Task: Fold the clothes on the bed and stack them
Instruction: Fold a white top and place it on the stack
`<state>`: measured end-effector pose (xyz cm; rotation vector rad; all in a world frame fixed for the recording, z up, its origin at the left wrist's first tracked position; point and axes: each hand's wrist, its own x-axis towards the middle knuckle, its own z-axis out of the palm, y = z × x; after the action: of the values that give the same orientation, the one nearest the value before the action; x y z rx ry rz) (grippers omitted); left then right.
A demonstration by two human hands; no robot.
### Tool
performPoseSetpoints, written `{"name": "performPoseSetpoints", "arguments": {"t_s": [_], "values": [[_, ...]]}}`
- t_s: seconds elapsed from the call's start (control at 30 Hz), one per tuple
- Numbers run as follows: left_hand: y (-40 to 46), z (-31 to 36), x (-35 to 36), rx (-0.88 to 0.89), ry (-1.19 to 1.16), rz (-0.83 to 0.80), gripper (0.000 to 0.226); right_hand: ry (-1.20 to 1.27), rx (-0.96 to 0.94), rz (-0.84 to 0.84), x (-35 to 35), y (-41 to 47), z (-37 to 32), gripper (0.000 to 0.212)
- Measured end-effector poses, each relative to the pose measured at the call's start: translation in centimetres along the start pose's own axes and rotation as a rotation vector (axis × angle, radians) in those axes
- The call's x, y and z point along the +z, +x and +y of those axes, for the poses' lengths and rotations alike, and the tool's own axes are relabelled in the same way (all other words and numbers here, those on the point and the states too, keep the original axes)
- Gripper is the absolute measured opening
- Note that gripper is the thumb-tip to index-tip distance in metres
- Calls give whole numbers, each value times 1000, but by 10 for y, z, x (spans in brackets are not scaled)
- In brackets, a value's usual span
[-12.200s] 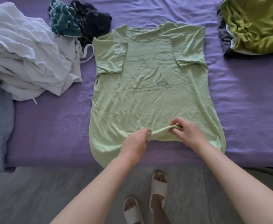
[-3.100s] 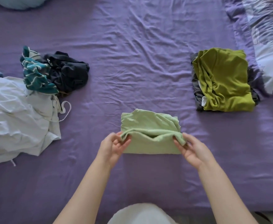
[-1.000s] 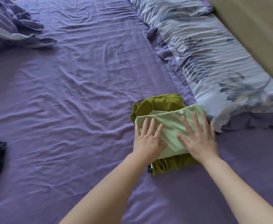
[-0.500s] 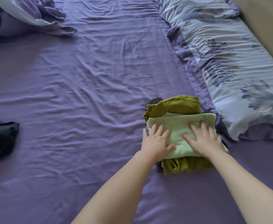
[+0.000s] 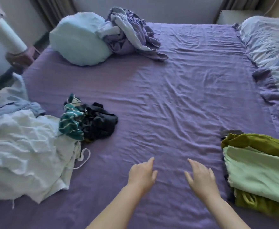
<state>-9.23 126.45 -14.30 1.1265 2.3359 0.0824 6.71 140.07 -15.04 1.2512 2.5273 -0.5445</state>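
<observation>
Both hands have left the folded light green shirt; left hand and right hand hover apart, fingers relaxed, holding nothing.

A pale blue pillow lies at the far left corner of the bed, and a crumpled purple and pale grey cover is bunched against its right side, touching it. Along the right edge lies a bedding piece with a blue flower print and a purple border, running from the far corner toward the near side. Past the far left corner stands a white cylinder on a dark reddish stand. Grey curtains hang behind it against a pale wall. At the far right, beyond the bed, sits a pale box-shaped piece; what it is cannot be told.
</observation>
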Motion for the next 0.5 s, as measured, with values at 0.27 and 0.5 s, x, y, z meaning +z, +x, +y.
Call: {"name": "performPoseSetpoints", "arguments": {"t_s": [0.27,0.5], "values": [[-64,-185,-41,-240,-61,186,59,-53,-295,-50,29,0,-175,55],[-103,-315,-88,-338,8,466,48,24,-594,-91,57,-9,-336,53]]}}
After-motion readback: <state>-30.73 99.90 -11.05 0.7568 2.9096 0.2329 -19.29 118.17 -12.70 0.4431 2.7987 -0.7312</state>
